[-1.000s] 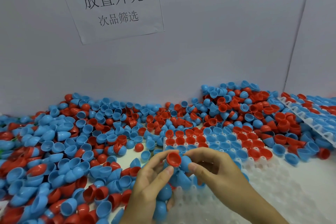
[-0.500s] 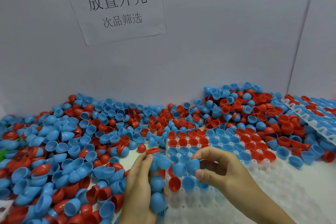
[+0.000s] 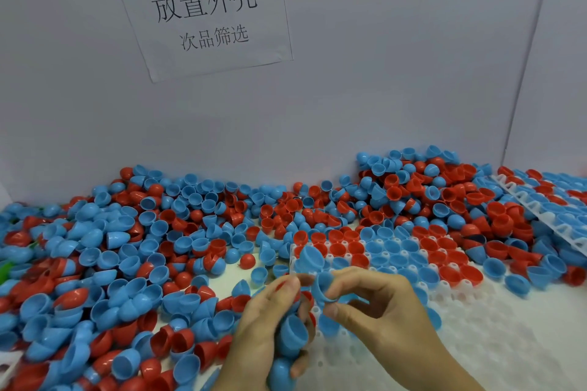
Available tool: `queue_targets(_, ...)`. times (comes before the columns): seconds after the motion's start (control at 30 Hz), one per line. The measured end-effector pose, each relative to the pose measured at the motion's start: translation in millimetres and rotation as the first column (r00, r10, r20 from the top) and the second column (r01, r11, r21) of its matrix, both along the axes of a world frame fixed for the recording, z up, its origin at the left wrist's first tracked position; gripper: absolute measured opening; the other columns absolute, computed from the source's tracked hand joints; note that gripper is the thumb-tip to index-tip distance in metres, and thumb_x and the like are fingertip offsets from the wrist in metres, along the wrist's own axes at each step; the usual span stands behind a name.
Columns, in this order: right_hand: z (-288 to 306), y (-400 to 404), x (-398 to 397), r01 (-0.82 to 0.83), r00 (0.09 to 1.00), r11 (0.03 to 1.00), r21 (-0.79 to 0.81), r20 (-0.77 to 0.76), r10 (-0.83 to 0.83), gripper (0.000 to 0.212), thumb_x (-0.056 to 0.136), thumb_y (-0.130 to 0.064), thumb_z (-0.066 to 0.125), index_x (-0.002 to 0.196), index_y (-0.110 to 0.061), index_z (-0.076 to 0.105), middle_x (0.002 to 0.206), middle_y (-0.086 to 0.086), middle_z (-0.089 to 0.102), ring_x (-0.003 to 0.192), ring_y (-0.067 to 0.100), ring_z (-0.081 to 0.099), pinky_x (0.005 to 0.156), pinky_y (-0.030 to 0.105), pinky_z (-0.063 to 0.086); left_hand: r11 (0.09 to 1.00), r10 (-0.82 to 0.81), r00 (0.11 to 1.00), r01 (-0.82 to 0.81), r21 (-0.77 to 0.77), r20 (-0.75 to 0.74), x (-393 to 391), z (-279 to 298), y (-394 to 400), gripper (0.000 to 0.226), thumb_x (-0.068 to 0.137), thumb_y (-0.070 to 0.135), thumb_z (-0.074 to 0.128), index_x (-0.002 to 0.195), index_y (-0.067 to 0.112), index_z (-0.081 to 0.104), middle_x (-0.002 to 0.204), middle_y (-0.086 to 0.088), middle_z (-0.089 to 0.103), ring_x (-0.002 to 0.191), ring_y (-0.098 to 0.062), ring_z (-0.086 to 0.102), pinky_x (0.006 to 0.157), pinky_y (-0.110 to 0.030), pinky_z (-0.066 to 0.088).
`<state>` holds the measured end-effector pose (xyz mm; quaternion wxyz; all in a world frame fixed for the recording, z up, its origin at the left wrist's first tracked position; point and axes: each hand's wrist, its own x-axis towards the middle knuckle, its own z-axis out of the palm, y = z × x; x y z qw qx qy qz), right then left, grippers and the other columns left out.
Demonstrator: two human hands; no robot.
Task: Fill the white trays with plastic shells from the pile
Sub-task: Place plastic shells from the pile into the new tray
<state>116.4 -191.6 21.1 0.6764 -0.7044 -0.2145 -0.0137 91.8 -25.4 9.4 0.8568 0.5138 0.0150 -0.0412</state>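
Plastic shells (image 3: 178,251) in red and blue are heaped across the tabletop (image 3: 540,320) against the back wall, reaching from the far left to the right edge. A stack of nested blue shells (image 3: 290,336) is gripped in the left hand (image 3: 266,336), fingers curled round it — probably so that a supply is kept close to the tray rather than fetched one piece at a time. One blue shell (image 3: 322,287) is pinched between the thumb and forefinger of the right hand (image 3: 381,317), just beside the left fingertips and above the near part of the white tray (image 3: 460,343); it appears to have been drawn off the stack for seating in a socket.

Only the far rows of this tray are filled: red and blue shells are set open side up in blocks of colour, while the near sockets towards the person show bare white. The task is judged to be well short of done here.

A second white tray (image 3: 536,216) is seen at the far right, tilted among the pile and carrying blue and red shells. A paper sign (image 3: 203,9) with printed characters is fixed to the wall above.
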Motion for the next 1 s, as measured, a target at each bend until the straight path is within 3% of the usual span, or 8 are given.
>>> queue_targets(0.13, 1, 0, -2, -0.012, 1.0, 0.997, -0.076, 0.001, 0.012, 0.025, 0.078, 0.004, 0.079, 0.076, -0.021, 0.078, 0.091, -0.002, 0.072, 0.087, 0.018, 0.067, 0.073, 0.043, 0.057, 0.998, 0.014, 1.0, -0.015, 0.066, 0.024, 0, -2, 0, 0.031, 0.074, 0.03, 0.078, 0.099, 0.012, 0.076, 0.063, -0.013, 0.052, 0.047, -0.021, 0.052, 0.031, -0.02, 0.036)
queue_targets(0.3, 7, 3, -7, 0.017, 0.995, 0.993, -0.113, 0.102, -0.005, 0.022, 0.089, -0.026, 0.063, 0.076, -0.033, 0.079, 0.086, -0.011, 0.075, 0.082, 0.004, 0.069, 0.065, 0.02, 0.053, 0.988, 0.033, 0.998, -0.041, 0.148, 0.053, 0, -1, 0, 0.031, 0.068, 0.036, 0.078, 0.093, 0.019, 0.076, 0.064, -0.016, 0.057, 0.047, -0.022, 0.053, 0.032, -0.021, 0.037)
queue_targets(0.37, 4, 4, -6, 0.077, 0.988, 0.986, -0.15, 0.145, -0.056, 0.024, 0.092, -0.019, 0.065, 0.077, -0.033, 0.076, 0.079, -0.012, 0.075, 0.077, 0.004, 0.07, 0.067, 0.015, 0.052, 0.984, 0.034, 0.998, -0.043, 0.175, 0.055, 0, -1, 0, 0.032, 0.065, 0.039, 0.078, 0.091, 0.02, 0.076, 0.064, -0.015, 0.057, 0.047, -0.022, 0.053, 0.033, -0.022, 0.037)
queue_targets(0.5, -4, 5, -4, 0.116, 0.99, 0.977, -0.177, 0.095, -0.1, 0.041, 0.088, -0.005, 0.072, 0.085, -0.044, 0.059, 0.081, -0.011, 0.076, 0.081, 0.008, 0.073, 0.078, 0.021, 0.057, 0.978, 0.02, 0.997, -0.035, 0.206, 0.072, 0, -4, -1, 0.032, 0.066, 0.042, 0.079, 0.091, 0.021, 0.075, 0.063, -0.012, 0.058, 0.044, -0.019, 0.051, 0.034, -0.022, 0.038)
queue_targets(0.63, -6, 5, -4, 0.186, 0.971, 0.95, -0.25, 0.192, -0.14, 0.047, 0.085, -0.002, 0.073, 0.088, -0.048, 0.063, 0.079, -0.02, 0.074, 0.08, 0.001, 0.072, 0.075, 0.015, 0.056, 0.968, 0.0, 0.996, -0.023, 0.249, 0.094, 0, -5, -3, 0.034, 0.069, 0.047, 0.087, 0.092, 0.024, 0.076, 0.066, -0.013, 0.058, 0.046, -0.018, 0.05, 0.033, -0.024, 0.037)
queue_targets(0.83, -9, 6, -1, 0.258, 0.942, 0.932, -0.256, 0.282, -0.184, 0.059, 0.082, 0.004, 0.074, 0.086, -0.053, 0.06, 0.087, -0.038, 0.066, 0.083, -0.005, 0.068, 0.072, 0.009, 0.052, 0.955, -0.003, 0.996, -0.024, 0.295, 0.091, -2, -4, -5, 0.03, 0.069, 0.045, 0.082, 0.092, 0.025, 0.076, 0.068, -0.008, 0.061, 0.05, -0.016, 0.055, 0.036, -0.024, 0.039)
queue_targets(1.0, -5, -7, 6, 0.258, 0.948, 0.935, -0.244, 0.248, -0.197, 0.05, 0.085, 0.006, 0.07, 0.086, -0.044, 0.066, 0.084, -0.021, 0.073, 0.077, 0.001, 0.07, 0.07, 0.01, 0.053, 0.965, 0.08, 0.994, -0.096, 0.245, 0.072, -1, -5, -8, 0.034, 0.062, 0.045, 0.077, 0.088, 0.024, 0.077, 0.066, -0.005, 0.06, 0.047, -0.016, 0.052, 0.035, -0.022, 0.036)
